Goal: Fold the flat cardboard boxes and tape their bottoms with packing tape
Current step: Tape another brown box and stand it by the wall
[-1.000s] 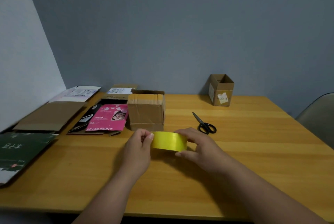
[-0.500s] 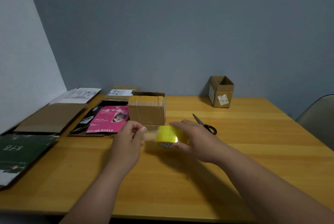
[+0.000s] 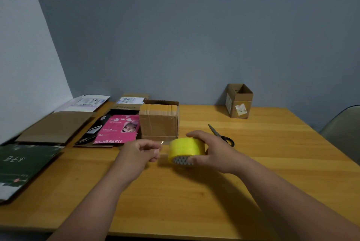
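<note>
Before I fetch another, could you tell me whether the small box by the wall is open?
Open: the small box shows a dark hollow top.

Yellow tape roll point(image 3: 186, 148) is held above table w/ short clear strip pulled leftward; folded brown box point(image 3: 158, 122) stands just behind, flattened boxes point(image 3: 54, 127) at left.

2 bare forearms come in from the bottom edge, each ending in a bare hand: the left hand point(image 3: 139, 153) and the right hand point(image 3: 212, 152). no sleeve, glove, watch or ring shows on them. the fingernails are short and plain.
</note>
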